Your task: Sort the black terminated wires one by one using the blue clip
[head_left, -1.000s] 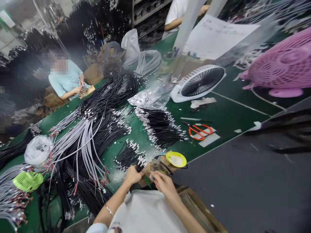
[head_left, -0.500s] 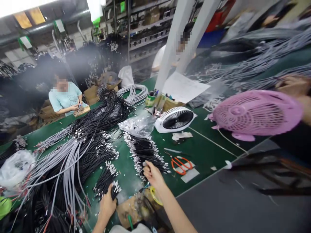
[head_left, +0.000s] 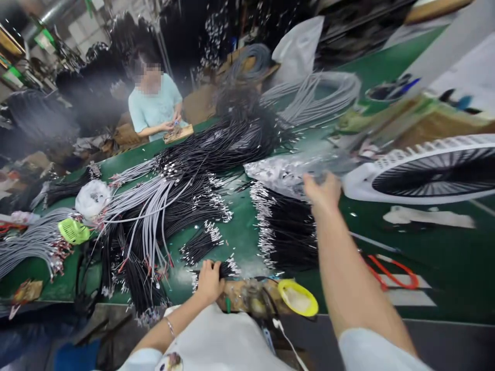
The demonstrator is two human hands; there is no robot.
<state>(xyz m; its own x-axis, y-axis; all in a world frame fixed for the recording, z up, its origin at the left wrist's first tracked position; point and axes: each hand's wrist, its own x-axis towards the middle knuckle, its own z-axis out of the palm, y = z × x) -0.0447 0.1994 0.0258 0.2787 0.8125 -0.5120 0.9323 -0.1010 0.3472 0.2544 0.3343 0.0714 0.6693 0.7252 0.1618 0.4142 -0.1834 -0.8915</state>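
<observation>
My left hand (head_left: 210, 281) is closed over a small bundle of short black cables (head_left: 229, 268) with white connector ends, at the table's near edge. Another small bundle of black cables (head_left: 201, 242) lies just beyond it. My right hand (head_left: 324, 190) reaches forward, thumb and fingers apart, at the near side of a clear plastic bag (head_left: 278, 169) of small whitish parts. Whether it touches the bag is hard to tell. Under that forearm lies a wide stack of black cables (head_left: 290, 232) with silvery ends. A worn wooden block with a small fixture (head_left: 253, 296) sits beside my left hand.
A yellow dish (head_left: 297, 298) stands by the block. Orange-handled scissors (head_left: 402, 270) and a white fan (head_left: 363, 183) are at right. Large heaps of grey and black cables (head_left: 216, 149) cover the left and middle of the green table. A co-worker (head_left: 154, 105) sits across it.
The view has swung left and down. My right hand has moved from the near end of the black cable stack to the plastic bag, its fingers now spread. My left hand stays on its bundle.
</observation>
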